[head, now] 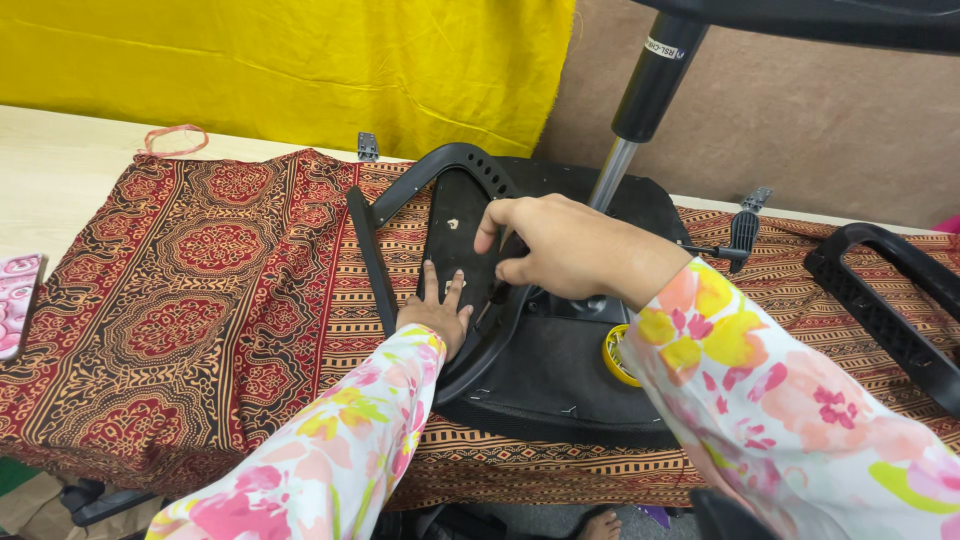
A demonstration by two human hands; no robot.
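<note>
On the far left a pink patterned thing [18, 300] pokes in at the edge of the tabletop [60, 170], and a loop of pink band [176, 138] lies far back on the bare wood. A red printed cloth [200, 290] covers the rest, and on it lies an office chair seat [560, 370] turned upside down, its gas column [640, 100] sticking up toward the far right. The left hand [436, 312] lies flat, fingers spread, pressing on the black armrest [450, 230] that rests against the seat's left edge. The right hand [560, 245] curls over the same armrest from the far side, fingers bent around its inner rim, gripping it. It looks placed but not yet fastened; I can't see any screws going in. A yellow tape roll [615, 358] sits on the seat just beside the right sleeve. A second armrest [885, 300] lies apart on the right, unattached, so roughly half the fitting seems left.
</note>
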